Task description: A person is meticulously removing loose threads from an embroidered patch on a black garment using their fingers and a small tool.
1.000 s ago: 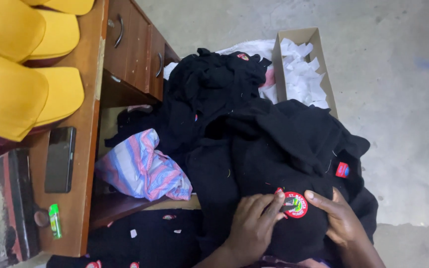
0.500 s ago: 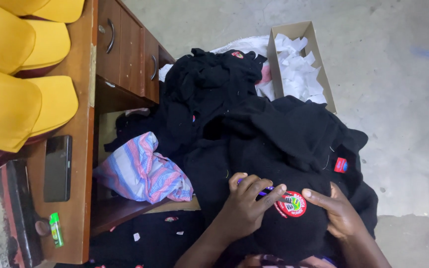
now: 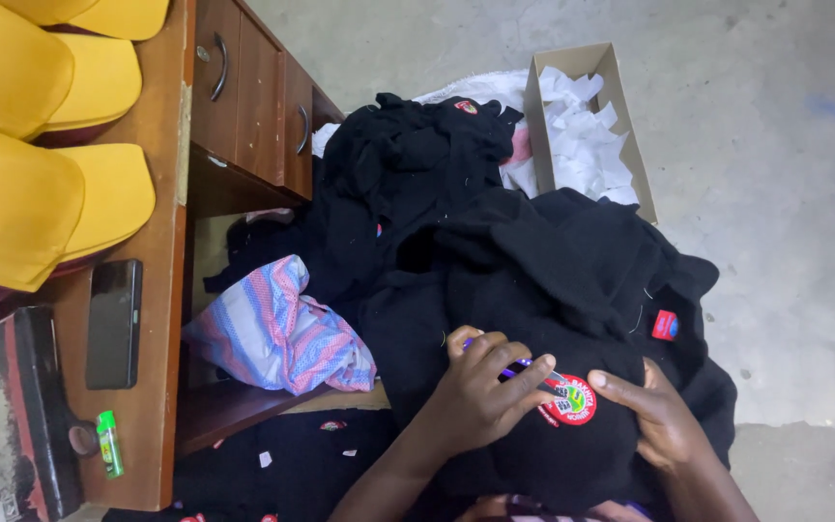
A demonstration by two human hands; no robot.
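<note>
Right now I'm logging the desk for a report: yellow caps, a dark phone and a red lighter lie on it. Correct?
Not quite: the lighter is green, not red. The head view shows it near the desk edge, below the dark phone, with the yellow caps further up.

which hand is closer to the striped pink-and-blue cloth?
Left. The left hand rests on the black garment just right of the striped cloth in the picture. The right hand lies farther off, beyond the round red patch.
</note>
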